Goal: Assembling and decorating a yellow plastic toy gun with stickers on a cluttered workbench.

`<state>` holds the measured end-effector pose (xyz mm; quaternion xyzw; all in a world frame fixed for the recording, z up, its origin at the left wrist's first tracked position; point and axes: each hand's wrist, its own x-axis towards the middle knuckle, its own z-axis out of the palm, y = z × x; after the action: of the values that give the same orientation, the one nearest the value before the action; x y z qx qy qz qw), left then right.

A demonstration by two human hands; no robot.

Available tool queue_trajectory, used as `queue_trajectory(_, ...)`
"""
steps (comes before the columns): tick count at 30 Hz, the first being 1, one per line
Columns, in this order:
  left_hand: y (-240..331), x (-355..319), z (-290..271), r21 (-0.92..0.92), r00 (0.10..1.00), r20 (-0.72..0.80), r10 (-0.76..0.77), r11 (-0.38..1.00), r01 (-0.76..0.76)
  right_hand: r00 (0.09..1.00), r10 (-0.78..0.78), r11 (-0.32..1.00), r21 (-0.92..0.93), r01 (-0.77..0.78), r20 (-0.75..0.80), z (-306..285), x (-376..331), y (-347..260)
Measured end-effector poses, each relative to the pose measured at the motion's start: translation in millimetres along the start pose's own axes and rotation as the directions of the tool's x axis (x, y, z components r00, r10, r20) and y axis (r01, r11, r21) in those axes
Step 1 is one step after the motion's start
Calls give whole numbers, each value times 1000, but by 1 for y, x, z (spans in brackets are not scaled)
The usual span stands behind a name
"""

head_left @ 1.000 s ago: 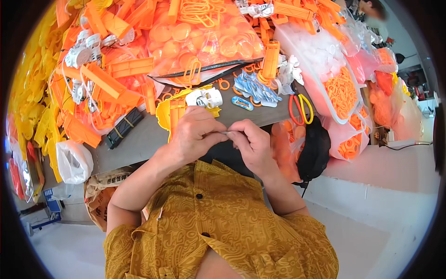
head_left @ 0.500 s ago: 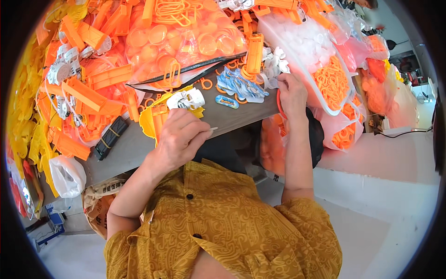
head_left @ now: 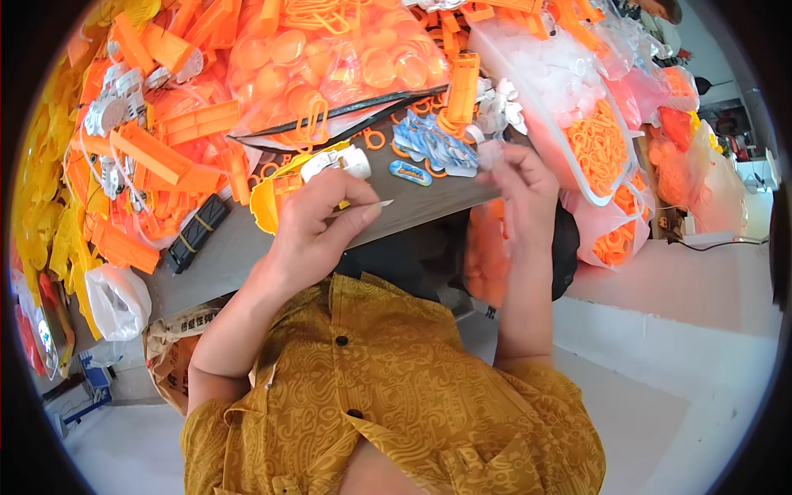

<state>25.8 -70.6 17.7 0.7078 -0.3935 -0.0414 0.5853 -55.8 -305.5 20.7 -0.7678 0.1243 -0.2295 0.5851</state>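
My left hand (head_left: pixel 318 224) hovers over the front edge of the grey table (head_left: pixel 239 256), thumb and forefinger pinching a thin pale sliver (head_left: pixel 381 203) that points right. My right hand (head_left: pixel 524 186) is raised at the table's right end. Its fingertips hold a small clear plastic piece (head_left: pixel 488 153). Just beyond it lies a heap of blue plastic pieces (head_left: pixel 433 142), with one blue oval piece (head_left: pixel 410 173) lying apart. A yellow toy shell with a white part (head_left: pixel 330 163) sits behind my left hand.
Piles of orange plastic parts (head_left: pixel 173 157) and a bag of orange discs (head_left: pixel 330 66) crowd the back of the table. Clear bags of orange rings (head_left: pixel 598 144) hang at the right. A black bar (head_left: pixel 198 233) lies at the left, with a white bag (head_left: pixel 115 301) below it.
The hands were together near my chest. The right hand then reached out to the parts by the blue heap and now lifts a small clear piece. The left hand has barely moved.
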Motion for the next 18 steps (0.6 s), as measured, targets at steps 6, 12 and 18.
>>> queue_trajectory(6,7,3,3,-348,976,68,-205,912,216,911,92,580,722,-377,401,58,-22,2)
queue_trajectory(12,3,-1,-1,-199,991,-29,-130,972,122,881,73,508,742,-437,468,74,-21,-3)
queue_trajectory(18,2,1,-3,-196,989,-28,-148,971,140,876,62,532,727,-435,479,78,-23,-6)
